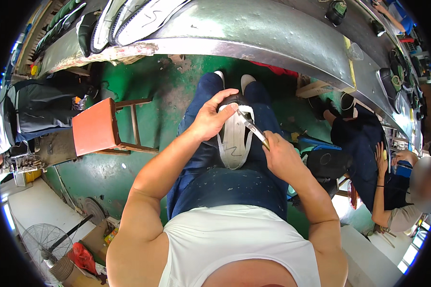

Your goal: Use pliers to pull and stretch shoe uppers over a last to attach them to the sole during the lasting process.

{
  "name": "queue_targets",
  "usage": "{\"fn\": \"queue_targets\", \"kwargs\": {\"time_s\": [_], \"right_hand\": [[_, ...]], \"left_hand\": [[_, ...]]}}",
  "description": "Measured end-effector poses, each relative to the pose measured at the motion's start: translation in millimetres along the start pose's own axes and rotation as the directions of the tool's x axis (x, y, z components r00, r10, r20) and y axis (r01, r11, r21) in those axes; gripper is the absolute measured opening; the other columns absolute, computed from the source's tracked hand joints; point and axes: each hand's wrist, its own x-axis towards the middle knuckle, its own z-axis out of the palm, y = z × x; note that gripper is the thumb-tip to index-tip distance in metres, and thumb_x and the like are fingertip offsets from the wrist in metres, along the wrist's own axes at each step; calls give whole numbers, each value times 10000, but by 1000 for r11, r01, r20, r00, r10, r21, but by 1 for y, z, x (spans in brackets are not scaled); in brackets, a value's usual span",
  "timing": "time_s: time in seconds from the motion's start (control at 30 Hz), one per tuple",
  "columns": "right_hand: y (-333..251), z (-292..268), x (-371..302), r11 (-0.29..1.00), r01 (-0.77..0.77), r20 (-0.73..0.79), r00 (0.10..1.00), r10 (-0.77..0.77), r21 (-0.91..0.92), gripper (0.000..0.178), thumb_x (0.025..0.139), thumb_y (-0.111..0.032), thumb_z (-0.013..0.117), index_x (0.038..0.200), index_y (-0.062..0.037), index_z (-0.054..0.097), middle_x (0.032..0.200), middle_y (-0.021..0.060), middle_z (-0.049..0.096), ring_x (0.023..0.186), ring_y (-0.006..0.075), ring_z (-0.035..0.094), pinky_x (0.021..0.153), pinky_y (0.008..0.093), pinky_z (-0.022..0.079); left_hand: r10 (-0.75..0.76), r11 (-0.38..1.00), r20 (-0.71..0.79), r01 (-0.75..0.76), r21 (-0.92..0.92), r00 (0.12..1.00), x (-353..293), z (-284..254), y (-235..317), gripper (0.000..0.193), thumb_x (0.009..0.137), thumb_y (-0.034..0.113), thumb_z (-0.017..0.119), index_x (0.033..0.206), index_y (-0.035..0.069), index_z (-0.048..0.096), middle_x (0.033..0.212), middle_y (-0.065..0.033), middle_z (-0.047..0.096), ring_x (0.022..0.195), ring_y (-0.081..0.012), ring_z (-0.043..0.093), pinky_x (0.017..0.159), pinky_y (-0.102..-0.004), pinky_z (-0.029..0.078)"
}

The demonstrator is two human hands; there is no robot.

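A shoe upper on its last lies sole side up on my lap, with a pale insole, white edges and a dark toe. A dark line is scrawled across its wide end. My left hand is closed around the dark far end, thumb pressed at the edge of the insole. My right hand is wrapped round the handle of a silver metal hand tool that looks like pliers. Its jaws meet the shoe's edge beside my left thumb; what they bite is too small to tell.
Ahead runs a long metal-topped bench with several shoes at its left. A stool with a reddish-brown seat stands to the left on the green floor. A co-worker sits at the right. A fan is behind left.
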Motion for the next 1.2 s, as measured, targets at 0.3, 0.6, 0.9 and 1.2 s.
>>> {"fn": "queue_targets", "kwargs": {"time_s": [0.3,0.6,0.9,1.2], "right_hand": [[31,20,5,572,379,-458,889,-6,728,252,979,-150,571,1174,0,511,1316,175,581,1210,234,566,1042,390,429],[3,25,34,504,392,-392,913,-111,770,265,970,-106,525,1195,-8,426,1143,222,657,956,272,665,858,397,515],[18,14,83,835,68,-340,929,147,546,365,1026,-360,530,1114,-7,545,822,194,651,809,363,679,723,436,508],[64,76,59,692,-293,-96,880,464,659,551,816,-322,745,1150,64,536,1000,229,684,930,315,683,843,405,523]], "left_hand": [[289,853,357,-408,325,888,-42,30,29,681,924,105,668,1503,-47,344,1489,-215,442,1366,-295,462,1160,-366,313],[495,581,199,-492,648,846,-77,52,22,827,695,162,900,1398,-16,503,1204,-215,551,1026,-324,598,885,-378,523],[296,774,-132,-157,614,946,-41,42,-15,703,879,257,752,1465,38,432,1246,-207,562,1137,-366,570,1017,-420,447],[-186,882,-103,212,421,977,-10,9,-73,544,900,14,496,1443,32,495,1205,-163,687,1110,-236,655,1012,-325,466]]}}
